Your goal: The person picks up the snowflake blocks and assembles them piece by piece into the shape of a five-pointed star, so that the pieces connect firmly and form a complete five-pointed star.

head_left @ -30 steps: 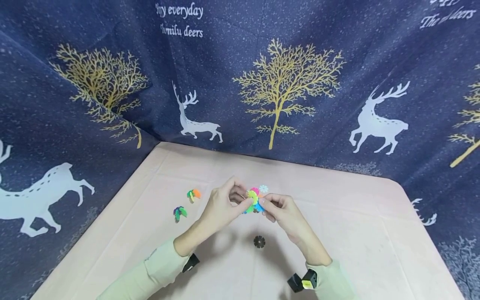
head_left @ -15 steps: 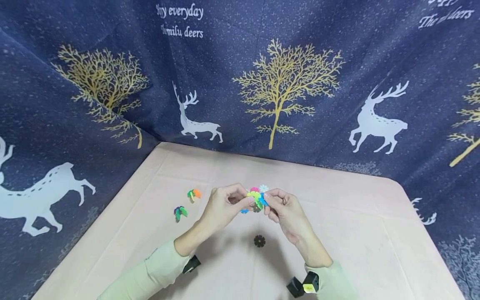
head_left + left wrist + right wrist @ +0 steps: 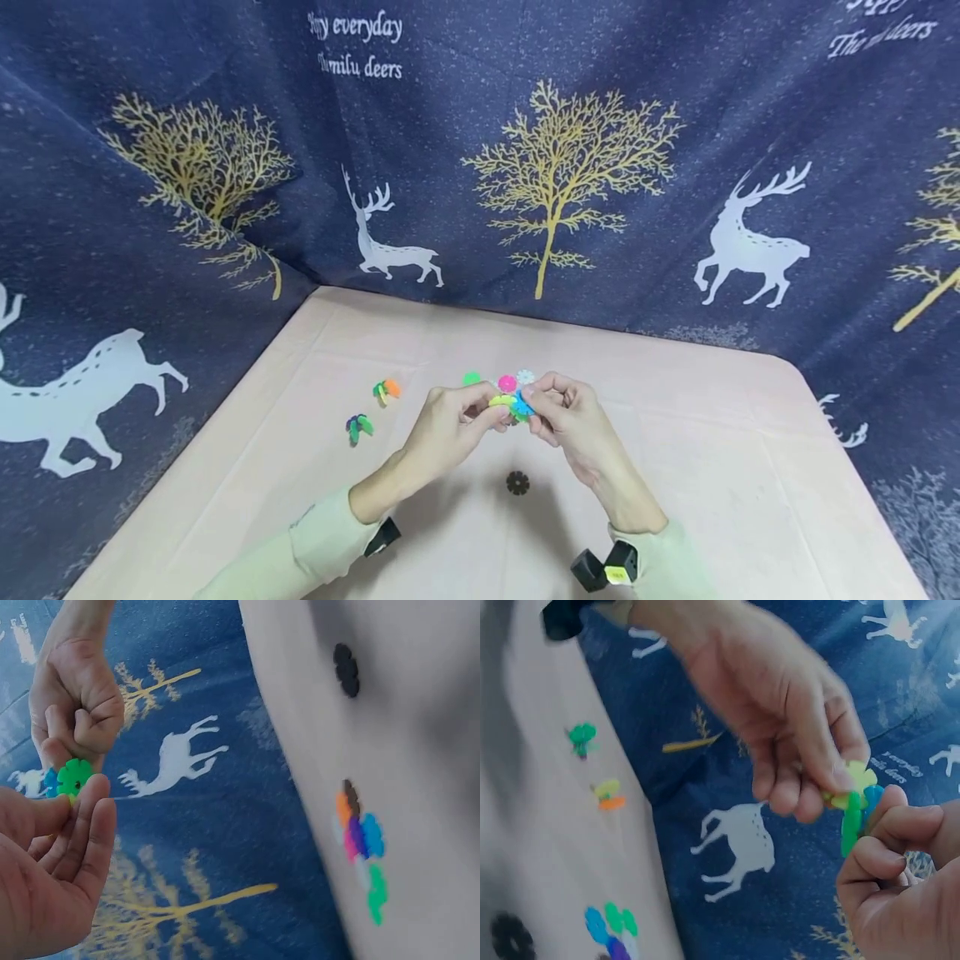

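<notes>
Left hand point(image 3: 441, 427) pinches the yellow disc point(image 3: 861, 775), right hand point(image 3: 576, 423) the blue disc point(image 3: 522, 406), likely to keep both steady mid-air.

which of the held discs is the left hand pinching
The yellow disc: the left hand has its thumb on it. The right hand grips the blue disc; the green disc juts out between the hands.
</notes>
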The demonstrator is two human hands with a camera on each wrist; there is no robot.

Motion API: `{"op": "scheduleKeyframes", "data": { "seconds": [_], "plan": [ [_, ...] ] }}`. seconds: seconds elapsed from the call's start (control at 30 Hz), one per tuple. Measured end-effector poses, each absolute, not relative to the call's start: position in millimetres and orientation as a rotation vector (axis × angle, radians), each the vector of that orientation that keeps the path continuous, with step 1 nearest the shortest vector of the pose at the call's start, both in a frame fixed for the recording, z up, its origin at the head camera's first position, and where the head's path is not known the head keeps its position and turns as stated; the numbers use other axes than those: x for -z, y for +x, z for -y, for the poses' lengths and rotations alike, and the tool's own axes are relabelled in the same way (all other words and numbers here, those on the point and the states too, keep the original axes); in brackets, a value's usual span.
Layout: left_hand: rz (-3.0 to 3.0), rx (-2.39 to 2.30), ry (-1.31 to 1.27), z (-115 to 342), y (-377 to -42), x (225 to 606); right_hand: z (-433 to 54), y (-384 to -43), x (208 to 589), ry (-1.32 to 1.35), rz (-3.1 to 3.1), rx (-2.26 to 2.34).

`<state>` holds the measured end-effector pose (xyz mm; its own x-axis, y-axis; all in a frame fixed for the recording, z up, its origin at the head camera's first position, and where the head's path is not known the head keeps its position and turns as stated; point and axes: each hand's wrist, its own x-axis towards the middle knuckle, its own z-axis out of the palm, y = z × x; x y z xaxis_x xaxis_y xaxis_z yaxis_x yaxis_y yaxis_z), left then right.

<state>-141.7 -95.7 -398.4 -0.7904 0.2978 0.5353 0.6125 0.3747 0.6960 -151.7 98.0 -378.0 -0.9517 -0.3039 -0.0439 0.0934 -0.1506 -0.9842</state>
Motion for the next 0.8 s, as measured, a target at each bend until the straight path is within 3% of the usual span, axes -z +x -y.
{"op": "scheduleKeyframes", "data": {
  "seconds": [0.47,0.8],
  "plan": [
    [2.300,1.120,-0.841,98,-145,395,-97,-159,377,-0.252,-2.015,2.081],
    [2.414,1.319,-0.562,127,-147,389,-96,-167,385,-0.442,-2.274,1.910]
  ]
}}
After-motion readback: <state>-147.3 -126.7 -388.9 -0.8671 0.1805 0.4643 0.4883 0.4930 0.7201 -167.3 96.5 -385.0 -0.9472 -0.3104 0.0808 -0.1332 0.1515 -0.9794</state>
